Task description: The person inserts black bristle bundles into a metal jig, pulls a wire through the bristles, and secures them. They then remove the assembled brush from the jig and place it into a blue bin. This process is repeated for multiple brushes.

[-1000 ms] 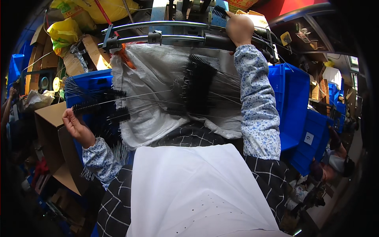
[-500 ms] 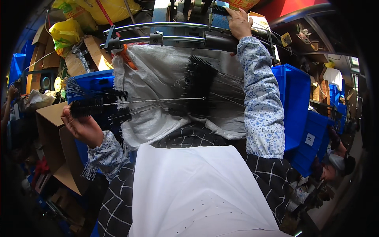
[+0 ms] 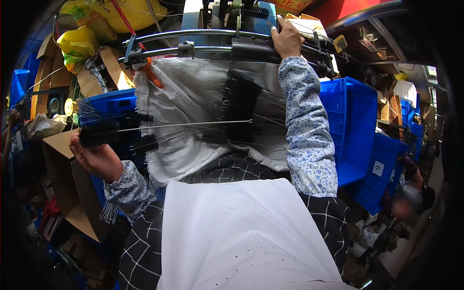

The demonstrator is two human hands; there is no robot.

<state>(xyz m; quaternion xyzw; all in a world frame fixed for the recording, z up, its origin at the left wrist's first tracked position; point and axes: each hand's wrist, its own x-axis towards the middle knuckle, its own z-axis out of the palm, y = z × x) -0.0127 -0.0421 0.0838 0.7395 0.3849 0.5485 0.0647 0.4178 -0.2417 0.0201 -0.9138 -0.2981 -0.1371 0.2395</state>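
- The brush [image 3: 99, 135] is held sideways: its black bristles are kept just left of the cloth [image 3: 179, 92], and its twisted stem is stretched over the cloth, in front of the pile.
- Its bristles are held near their outer end by the left hand [image 3: 99, 160], with the fingers closed on them.
- The pile [image 3: 239, 108], made up of black brushes, is borne by the cloth near its middle.
- The right hand [image 3: 288, 39] is placed on the machine [image 3: 258, 50], beyond the cloth's far right corner; one finger is stretched out, and whether anything is clamped by the rest cannot be made out.
- A spare brush [image 3: 256, 11] is seen in the machine, beyond the cloth.
- The cloth is flanked by a blue bin [image 3: 355, 130] on the right; a carton [image 3: 60, 140] is set to its left.
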